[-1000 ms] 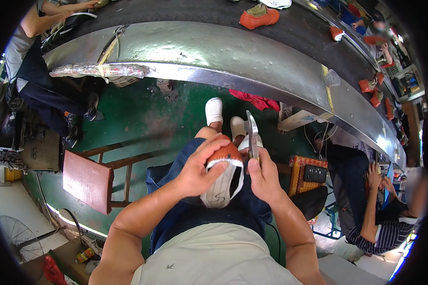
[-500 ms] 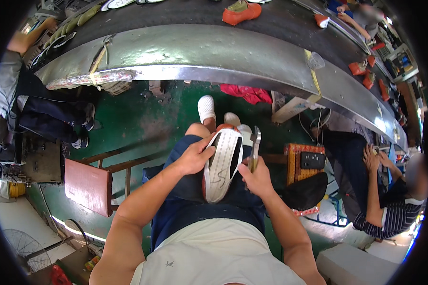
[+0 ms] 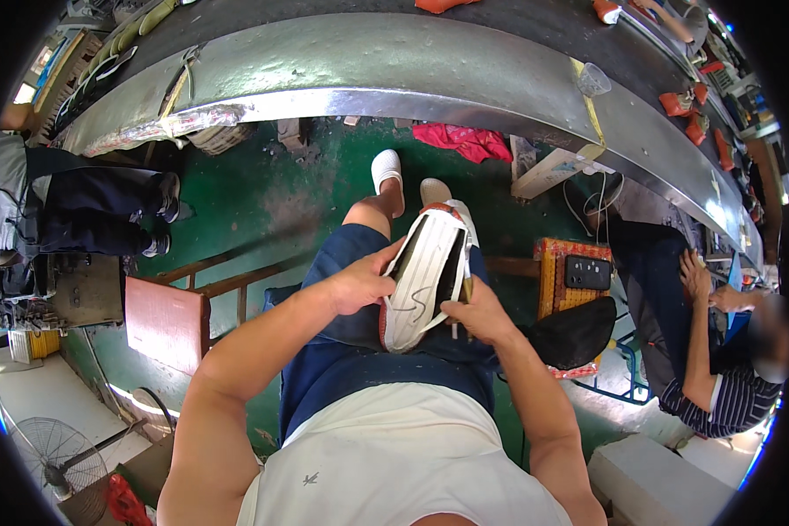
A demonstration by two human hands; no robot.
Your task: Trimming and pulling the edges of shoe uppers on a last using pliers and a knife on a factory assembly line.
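Note:
A shoe [image 3: 418,285] rests across my thighs, bottom upward, with a white underside bearing a dark squiggle, red at the toe and side, and dark gaps inside its white edging. My left hand [image 3: 366,282] grips the shoe's left edge, fingers partly hidden by it. On the other side, my right hand [image 3: 482,313] is closed round a slim hand tool [image 3: 467,279] with a yellowish handle. Its thumb meets the white edging on the right. The tool's head is hard to make out now; earlier it showed as curved metal.
A metal-edged conveyor bench [image 3: 324,74] runs across ahead, carrying red shoes. A brown stool [image 3: 167,324] stands left. At right, a woven seat [image 3: 559,298] holds a phone [image 3: 587,272] and black cap [image 3: 574,333]. Co-workers sit either side; a fan [image 3: 57,456] stands lower left.
The view has shifted, so the bench sits higher. The tool in my right hand has swung closer to the shoe, its metal head no longer plain. My left hand keeps its hold.

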